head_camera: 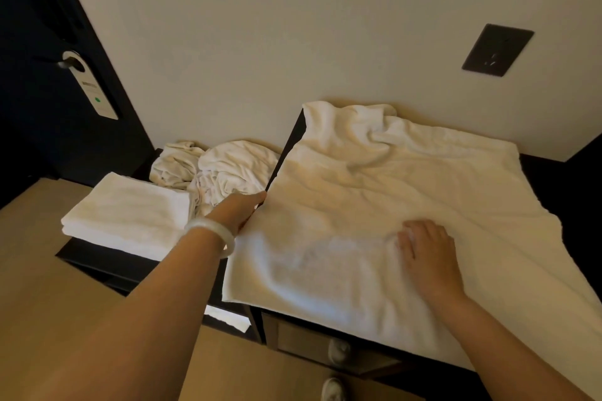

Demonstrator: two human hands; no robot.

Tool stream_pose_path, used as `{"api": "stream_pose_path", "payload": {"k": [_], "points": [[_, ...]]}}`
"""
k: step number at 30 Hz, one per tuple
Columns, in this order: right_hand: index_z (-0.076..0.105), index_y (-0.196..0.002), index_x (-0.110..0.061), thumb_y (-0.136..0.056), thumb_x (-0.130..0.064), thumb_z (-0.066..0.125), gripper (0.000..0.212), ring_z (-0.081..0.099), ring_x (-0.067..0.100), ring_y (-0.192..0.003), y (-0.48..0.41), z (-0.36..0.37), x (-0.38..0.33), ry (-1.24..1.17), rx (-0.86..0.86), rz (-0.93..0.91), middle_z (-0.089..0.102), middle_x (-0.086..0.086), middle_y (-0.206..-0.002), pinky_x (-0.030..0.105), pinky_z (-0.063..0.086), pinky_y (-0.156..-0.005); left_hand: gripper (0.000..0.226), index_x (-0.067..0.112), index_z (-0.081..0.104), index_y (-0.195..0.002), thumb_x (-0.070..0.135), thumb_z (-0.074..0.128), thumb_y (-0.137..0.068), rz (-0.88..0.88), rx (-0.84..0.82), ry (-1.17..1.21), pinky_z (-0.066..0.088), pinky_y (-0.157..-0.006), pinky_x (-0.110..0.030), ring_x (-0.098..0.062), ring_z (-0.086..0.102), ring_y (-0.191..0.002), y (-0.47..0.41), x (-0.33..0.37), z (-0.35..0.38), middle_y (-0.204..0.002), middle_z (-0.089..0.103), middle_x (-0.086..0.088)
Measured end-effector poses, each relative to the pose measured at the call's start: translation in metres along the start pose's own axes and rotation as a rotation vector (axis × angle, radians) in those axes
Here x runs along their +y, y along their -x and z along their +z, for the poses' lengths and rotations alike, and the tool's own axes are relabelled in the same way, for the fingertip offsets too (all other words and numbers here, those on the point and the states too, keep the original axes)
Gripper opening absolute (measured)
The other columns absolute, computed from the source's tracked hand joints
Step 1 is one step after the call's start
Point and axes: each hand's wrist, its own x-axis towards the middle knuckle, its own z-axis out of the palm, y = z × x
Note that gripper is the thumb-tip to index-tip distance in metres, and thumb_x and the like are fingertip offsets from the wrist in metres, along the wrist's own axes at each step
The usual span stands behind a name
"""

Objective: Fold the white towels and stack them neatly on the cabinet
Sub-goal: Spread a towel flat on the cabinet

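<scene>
The towel point(374, 205) is spread on the surface point(540, 179) under the flat right hand point(426, 254); its 9 o'clock edge is met by the left hand point(239, 210) — grip unclear. Wrinkles at 12 o'clock should be smoothed first.

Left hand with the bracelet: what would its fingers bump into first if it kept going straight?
The left edge of the big white terry towel spread over the dark cabinet. The left hand seems almost touching it, though depth is unclear.
</scene>
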Motion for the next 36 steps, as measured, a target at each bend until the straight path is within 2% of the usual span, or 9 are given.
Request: {"api": "stream_pose_path", "payload": {"k": [4,10,14,17,19,22,30,33,36], "points": [[0.033,-0.153,-0.016,-0.104,-0.038,0.037,0.054,0.023,0.02,-0.148,0.001,0.017,0.002,0.09,-0.191,-0.005,0.027,0.005,-0.161,0.036,0.016,-0.121,0.041,0.005,0.069,-0.11,0.03,0.081,-0.08,-0.074,-0.139,0.076,0.056,-0.084,-0.043,-0.031,0.069,-0.096,-0.014,0.01,-0.005,-0.102,0.074,-0.014],[0.006,-0.158,-0.032,-0.099,-0.055,0.01,0.063,-0.007,0.008,-0.151,-0.002,0.026,0.006,0.17,-0.261,-0.078,-0.002,-0.01,-0.165,0.033,-0.012,-0.121,0.015,0.013,0.06,-0.094,0.028,0.064,-0.094,0.345,0.334,-0.289,0.042,-0.066,-0.034,-0.033,0.059,-0.087,-0.038,-0.025,-0.003,-0.082,0.062,-0.006],[0.003,-0.158,-0.031,-0.101,-0.053,0.015,0.062,-0.007,0.01,-0.152,-0.001,0.025,0.005,0.227,-0.263,-0.055,-0.004,-0.008,-0.166,0.038,-0.007,-0.123,0.035,-0.002,0.056,-0.115,0.025,0.06,-0.094,0.643,0.64,-0.848,0.04,-0.086,-0.045,-0.039,0.053,-0.1,-0.019,-0.01,0.033,-0.108,0.058,-0.023],[0.003,-0.158,-0.03,-0.102,-0.051,0.018,0.062,-0.007,0.011,-0.152,-0.001,0.025,0.001,0.22,-0.264,-0.037,-0.004,-0.007,-0.166,0.038,-0.009,-0.122,0.041,0.006,0.055,-0.127,0.034,0.054,-0.097,0.977,0.405,-0.891,0.039,-0.099,-0.046,-0.036,0.051,-0.117,0.018,-0.012,0.097,-0.127,0.055,-0.018],[0.0,-0.158,-0.031,-0.101,-0.053,0.019,0.063,-0.01,0.01,-0.151,-0.001,0.027,0.001,0.21,-0.282,-0.051,-0.008,-0.009,-0.165,0.037,-0.012,-0.121,0.058,0.021,0.033,-0.151,0.051,0.03,-0.101,0.939,0.182,-1.136,0.016,-0.118,-0.052,-0.03,0.023,-0.147,0.024,-0.033,0.131,-0.159,0.027,-0.012],[-0.003,-0.157,-0.032,-0.1,-0.057,0.019,0.066,-0.012,0.01,-0.151,0.005,0.023,0.018,0.224,-0.289,-0.065,-0.013,-0.01,-0.163,0.033,-0.014,-0.12,0.07,0.031,0.001,-0.158,0.061,-0.003,-0.095,0.899,0.126,-1.332,-0.006,-0.118,-0.057,-0.025,-0.012,-0.152,0.01,-0.054,0.142,-0.165,-0.009,-0.003],[0.001,-0.157,-0.031,-0.101,-0.058,0.021,0.065,-0.005,0.009,-0.151,0.054,-0.012,0.045,0.169,-0.322,0.031,-0.009,-0.011,-0.163,0.028,-0.008,-0.121,0.069,0.023,0.022,-0.156,0.055,0.009,-0.095,0.994,0.042,-1.255,0.01,-0.12,-0.057,-0.034,0.007,-0.15,0.038,-0.062,0.17,-0.162,0.01,-0.01],[0.055,-0.134,-0.033,-0.105,-0.042,0.034,0.037,0.048,0.005,-0.122,0.043,-0.051,0.06,-0.19,-0.272,0.223,0.05,-0.011,-0.143,0.002,0.026,-0.098,0.061,0.005,0.063,-0.13,0.04,0.03,-0.092,1.071,0.128,-1.215,0.043,-0.103,-0.058,-0.043,0.053,-0.127,0.047,-0.052,0.181,-0.135,0.057,-0.024],[0.062,-0.12,-0.023,-0.103,-0.012,0.039,0.031,0.058,0.018,-0.111,0.012,-0.079,0.108,-0.195,0.024,0.423,0.063,-0.001,-0.122,0.017,0.039,-0.085,0.055,-0.003,0.072,-0.108,0.032,0.034,-0.09,1.155,0.137,-1.182,0.053,-0.092,-0.055,-0.042,0.065,-0.108,0.047,-0.038,0.198,-0.113,0.068,-0.025]]}}
